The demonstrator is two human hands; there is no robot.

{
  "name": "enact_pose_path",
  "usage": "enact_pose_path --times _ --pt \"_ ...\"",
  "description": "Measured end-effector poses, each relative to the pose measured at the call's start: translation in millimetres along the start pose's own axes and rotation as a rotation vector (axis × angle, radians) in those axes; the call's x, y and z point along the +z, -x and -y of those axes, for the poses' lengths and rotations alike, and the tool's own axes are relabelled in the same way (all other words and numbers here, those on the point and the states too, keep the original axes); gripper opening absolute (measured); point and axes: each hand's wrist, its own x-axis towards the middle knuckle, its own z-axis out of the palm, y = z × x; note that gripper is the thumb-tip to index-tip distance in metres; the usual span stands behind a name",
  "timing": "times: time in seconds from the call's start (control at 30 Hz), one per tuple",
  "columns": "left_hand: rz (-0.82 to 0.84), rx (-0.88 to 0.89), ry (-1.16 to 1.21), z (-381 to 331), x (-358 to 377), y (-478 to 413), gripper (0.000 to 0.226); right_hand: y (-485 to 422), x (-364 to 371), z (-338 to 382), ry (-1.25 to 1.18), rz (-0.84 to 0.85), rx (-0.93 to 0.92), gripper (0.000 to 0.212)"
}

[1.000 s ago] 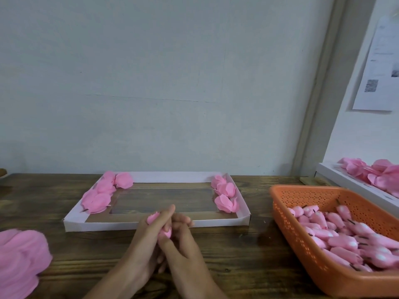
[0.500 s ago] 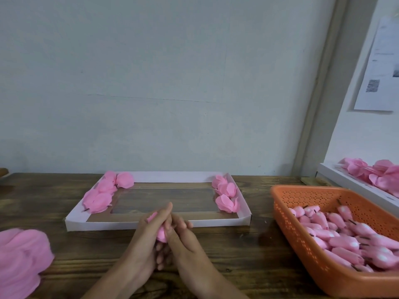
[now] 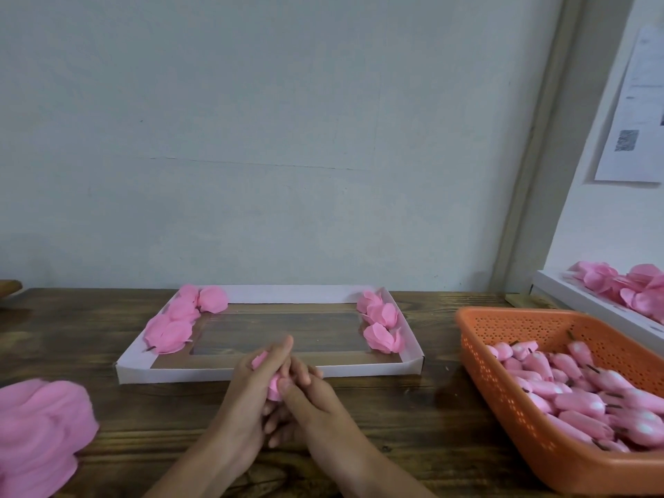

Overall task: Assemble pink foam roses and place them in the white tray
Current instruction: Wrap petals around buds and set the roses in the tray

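Left hand (image 3: 248,400): fingers (image 3: 277,354) curled round a small pink foam rose (image 3: 274,385).
Right hand (image 3: 318,407): fingers (image 3: 304,374) pinch the same rose.
Shallow white cardboard tray (image 3: 201,374): just beyond both hands.

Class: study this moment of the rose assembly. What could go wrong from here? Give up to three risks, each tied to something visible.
1. The left hand and right hand squeeze the half-made rose; its soft foam might crease or a petal slip loose.
2. Setting it in the white tray could nudge the finished roses crowded at its ends.
3. The loose petal pile lies near the left forearm; a sweep might scatter it.
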Motion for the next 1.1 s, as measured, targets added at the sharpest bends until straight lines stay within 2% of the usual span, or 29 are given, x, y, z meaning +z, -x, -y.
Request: enact_pose_path --times 0.13,0.27,0.33,0.43,0.5,0.57,0.67,0.77,0.9,1.1 --pt "-0.044 0.022 -0.038 1.3 4.6 1.8 0.057 1.1 -1.8 -4.8 0.063 -0.058 -0.072 0.018" --pt "-0.043 0.033 -0.111 -0.3 8.1 4.8 0.046 1.0 -4.9 -11.4 0.062 -0.162 -0.179 0.017" --pt "-0.009 0.028 -0.096 -1.6 8.5 4.5 0.047 -1.1 -8.3 -14.1 0.096 -0.176 -0.194 0.015" --pt "0.018 0.032 -0.029 0.7 10.5 2.7 0.037 -5.1 -16.4 -9.7 0.063 -0.16 -0.201 0.011" --pt "0.024 0.046 0.027 6.2 9.7 -1.1 0.035 -8.6 -30.5 -2.4 0.108 -0.231 -0.233 0.012" --pt "0.05 0.045 -0.012 12.0 5.0 -3.8 0.05 -12.4 -56.2 5.3 0.431 -0.419 -0.289 0.016" --pt "0.081 0.045 -0.138 14.2 -0.7 -4.5 0.053 -12.2 -95.0 11.0 1.04 -0.629 -0.335 0.021" --pt "0.044 0.014 -0.181 16.2 -1.6 -5.4 0.043 -11.1 -111.9 3.9 1.47 -0.629 -0.111 0.026" --pt "0.045 0.01 -0.232 15.7 -1.0 -4.7 0.019 -9.6 -116.5 1.2 1.599 -0.619 0.049 0.027" --pt "0.054 0.003 -0.239 14.6 -4.1 -4.7 0.011 -8.6 -108.3 3.2 1.706 -0.711 0.041 0.03"
